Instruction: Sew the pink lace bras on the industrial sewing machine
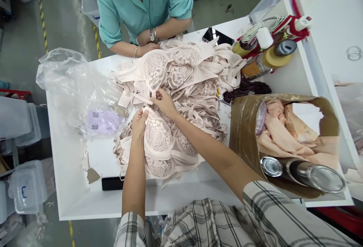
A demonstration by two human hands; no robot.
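Observation:
A large heap of pale pink lace bras (195, 105) covers the middle of the white table. My left hand (139, 120) pinches the top edge of a lace bra (159, 135) at the near side of the heap. Just above and to the right, my right hand (161, 99) has its fingers closed on a pale strap (141, 98) that stretches out to the left. Another lace bra (155, 67) lies spread across the far side of the heap, beyond my right hand. A small white label (124, 98) shows left of the strap.
Across the table (99, 160) a person in a teal shirt (147, 16) rests both arms on its far edge. A clear plastic bag (73, 76) and a purple packet (103, 120) lie left. A cardboard box (245, 129) of fabric and a metal flask (309, 175) stand right.

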